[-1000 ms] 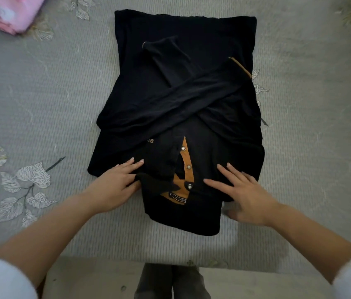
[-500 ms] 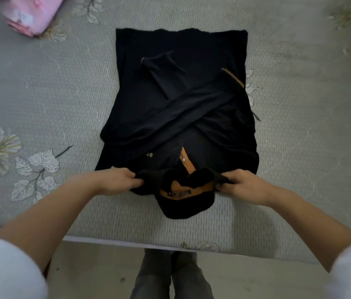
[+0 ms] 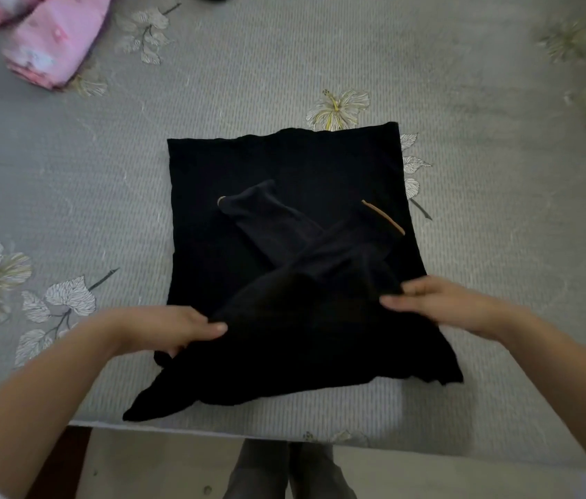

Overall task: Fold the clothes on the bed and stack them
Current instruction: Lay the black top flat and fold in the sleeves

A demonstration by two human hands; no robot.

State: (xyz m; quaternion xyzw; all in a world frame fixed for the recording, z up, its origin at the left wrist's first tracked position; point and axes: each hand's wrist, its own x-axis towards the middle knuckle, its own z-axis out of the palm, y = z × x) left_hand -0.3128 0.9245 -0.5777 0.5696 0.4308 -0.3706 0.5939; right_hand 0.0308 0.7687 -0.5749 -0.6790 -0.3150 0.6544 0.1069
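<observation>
While the black shirt lies squarish on ribbed bedding, left hand and right hand seemingly pinch it.

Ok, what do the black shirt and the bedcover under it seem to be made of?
The black shirt looks like a soft matte knit, probably cotton or a blend: it drapes limply and shows no shine. Its tan trim is too small to tell. The bedcover looks like a ribbed, matte grey textile, with fine parallel lines and printed flowers.
</observation>
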